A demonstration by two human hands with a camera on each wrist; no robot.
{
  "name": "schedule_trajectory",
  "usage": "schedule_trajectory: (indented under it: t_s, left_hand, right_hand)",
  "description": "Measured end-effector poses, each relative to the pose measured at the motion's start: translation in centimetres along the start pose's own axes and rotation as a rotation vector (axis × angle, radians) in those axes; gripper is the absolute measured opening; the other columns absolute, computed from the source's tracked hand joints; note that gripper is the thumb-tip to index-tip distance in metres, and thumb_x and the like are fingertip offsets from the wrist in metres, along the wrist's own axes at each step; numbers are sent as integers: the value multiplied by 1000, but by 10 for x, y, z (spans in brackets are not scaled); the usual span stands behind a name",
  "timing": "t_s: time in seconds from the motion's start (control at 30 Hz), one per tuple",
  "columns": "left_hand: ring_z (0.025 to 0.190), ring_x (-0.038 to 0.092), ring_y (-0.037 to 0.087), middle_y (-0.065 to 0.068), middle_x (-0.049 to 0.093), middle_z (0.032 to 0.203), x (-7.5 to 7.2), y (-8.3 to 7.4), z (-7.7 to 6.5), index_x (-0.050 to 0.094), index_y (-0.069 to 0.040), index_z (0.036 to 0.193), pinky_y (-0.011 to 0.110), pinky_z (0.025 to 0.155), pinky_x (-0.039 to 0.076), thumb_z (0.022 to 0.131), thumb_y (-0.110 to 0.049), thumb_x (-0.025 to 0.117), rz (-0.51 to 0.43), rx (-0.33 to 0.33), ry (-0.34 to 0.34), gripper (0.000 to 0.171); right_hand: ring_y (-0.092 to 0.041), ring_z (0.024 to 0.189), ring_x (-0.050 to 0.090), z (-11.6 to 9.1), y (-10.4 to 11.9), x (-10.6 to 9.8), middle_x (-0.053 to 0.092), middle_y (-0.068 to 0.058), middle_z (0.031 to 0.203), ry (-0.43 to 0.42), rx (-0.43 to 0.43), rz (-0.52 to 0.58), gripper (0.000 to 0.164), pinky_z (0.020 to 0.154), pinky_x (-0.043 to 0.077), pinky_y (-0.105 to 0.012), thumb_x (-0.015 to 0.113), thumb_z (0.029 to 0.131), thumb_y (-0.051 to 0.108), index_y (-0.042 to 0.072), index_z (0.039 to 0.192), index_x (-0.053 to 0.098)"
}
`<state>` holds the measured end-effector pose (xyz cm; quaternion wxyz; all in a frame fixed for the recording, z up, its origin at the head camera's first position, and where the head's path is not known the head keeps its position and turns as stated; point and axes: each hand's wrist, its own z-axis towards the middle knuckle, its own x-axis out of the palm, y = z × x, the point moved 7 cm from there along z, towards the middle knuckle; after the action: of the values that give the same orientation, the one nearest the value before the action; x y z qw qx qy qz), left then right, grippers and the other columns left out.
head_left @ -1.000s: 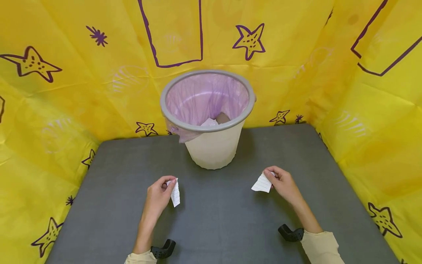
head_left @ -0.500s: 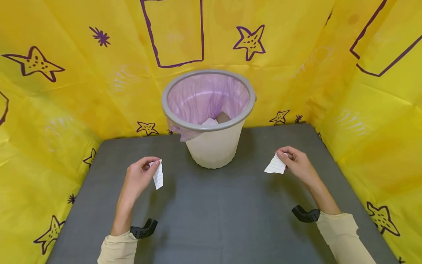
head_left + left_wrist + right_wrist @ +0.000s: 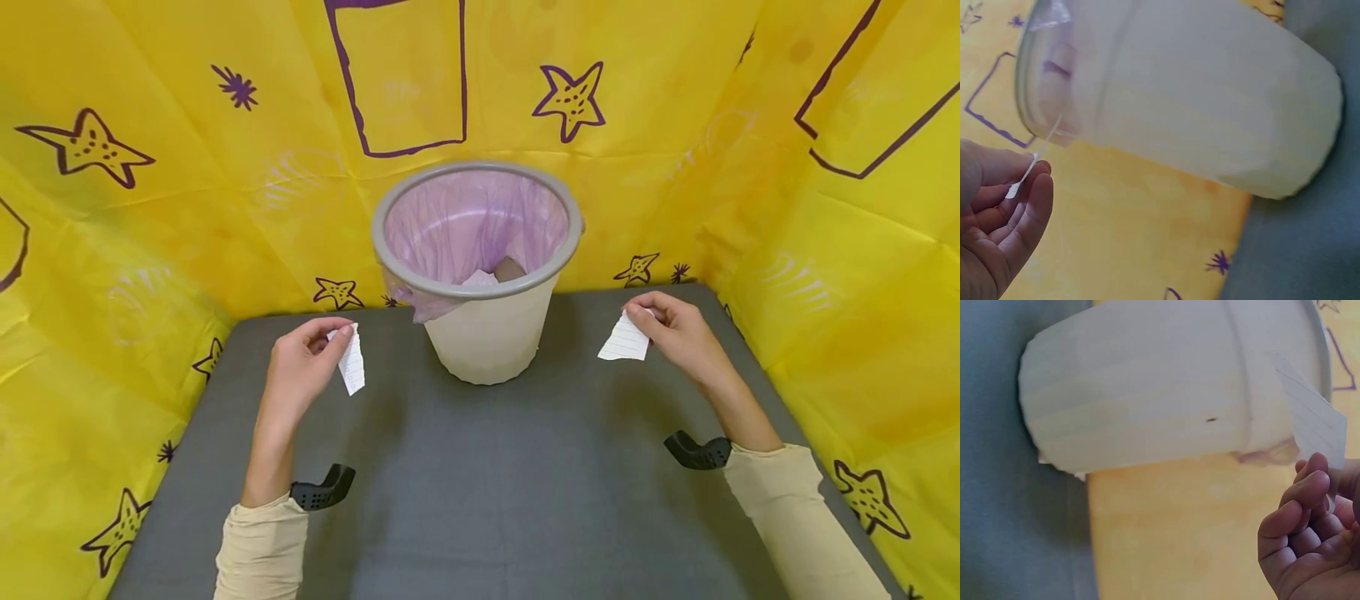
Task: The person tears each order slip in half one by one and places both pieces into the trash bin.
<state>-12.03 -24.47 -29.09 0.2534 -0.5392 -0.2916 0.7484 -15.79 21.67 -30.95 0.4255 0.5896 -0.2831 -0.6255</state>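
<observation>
My left hand (image 3: 302, 362) pinches a torn piece of lined paper (image 3: 351, 365) between thumb and fingertips, above the table to the left of the trash can (image 3: 487, 337). On the other side, my right hand (image 3: 678, 333) pinches a second torn scrap of lined paper (image 3: 626, 340), wider at its lower edge. The can is cream with a grey rim and a thin purple liner (image 3: 442, 221); crumpled white paper (image 3: 480, 278) and a brown piece (image 3: 509, 269) lie inside. In the left wrist view the paper strip (image 3: 1041, 153) appears edge-on.
The can stands at the back of a dark grey table (image 3: 480, 500). Yellow cloth (image 3: 285, 233) with purple starfish drawings surrounds the table at the back and sides. A black band mount (image 3: 324, 490) sits on each wrist.
Both hands have moved forward over the table and farther apart, to either side of the trash can, each still pinching its paper. The can has not moved.
</observation>
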Motion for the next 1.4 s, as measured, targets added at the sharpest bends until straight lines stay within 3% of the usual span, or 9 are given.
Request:
schedule_trajectory:
  t_s: [0.17, 0.5, 0.77, 0.93, 1.03, 1.23, 1.4]
  left_hand:
    - [69, 49, 11, 9, 64, 87, -7, -8, 8, 71, -5, 108, 17, 54, 38, 94, -34, 62, -21, -7, 2, 33]
    - [65, 51, 3, -16, 60, 77, -35, -54, 33, 73, -2, 105, 14, 55, 39, 92, -28, 66, -105, 124, -68, 30]
    - [65, 51, 3, -23, 58, 75, -42, -71, 46, 72, 0, 107, 15, 54, 39, 92, -24, 65, -129, 159, -57, 29]
    - [63, 54, 2, -21, 61, 76, -55, -93, 65, 72, -1, 107, 14, 53, 40, 91, -25, 66, -152, 181, -80, 29]
    - [67, 55, 5, -15, 63, 83, -61, -109, 76, 72, -3, 108, 15, 57, 41, 91, -29, 66, -142, 197, -90, 32]
    - [72, 54, 10, -6, 64, 93, -63, -126, 89, 71, -5, 113, 16, 59, 42, 93, -31, 64, -115, 192, -61, 34]
    - [74, 55, 10, -2, 64, 98, -66, -139, 95, 71, -4, 114, 16, 61, 43, 93, -30, 64, -115, 205, -46, 34]
  right_hand:
    - [-5, 64, 54, 7, 11, 1, 61, 18, 72, 27, -16, 1, 28, 57, 44, -22, 57, 98, 23, -2, 109, 65]
    - [-5, 62, 53, 27, 52, -16, 63, 17, 72, -12, -112, 32, 30, 57, 43, -19, 59, 97, 23, -4, 109, 65]
    - [-6, 62, 52, 42, 62, -20, 65, 17, 71, -10, -108, 84, 22, 58, 43, -19, 60, 97, 22, 4, 105, 69]
    - [-4, 61, 51, 59, 80, -27, 66, 14, 71, -15, -150, 206, 11, 55, 42, -17, 60, 96, 18, 17, 95, 71]
    - [-4, 63, 48, 71, 93, -29, 65, 14, 71, -34, -155, 209, 10, 56, 40, -17, 61, 95, 22, 18, 94, 71]
    - [-10, 64, 47, 82, 105, -28, 63, 13, 69, -30, -102, 161, 20, 58, 41, -19, 63, 95, 28, 11, 101, 70]
    - [-8, 60, 54, 91, 117, -27, 67, 9, 71, 2, -144, 263, 16, 56, 45, -17, 62, 95, 23, 9, 97, 70]
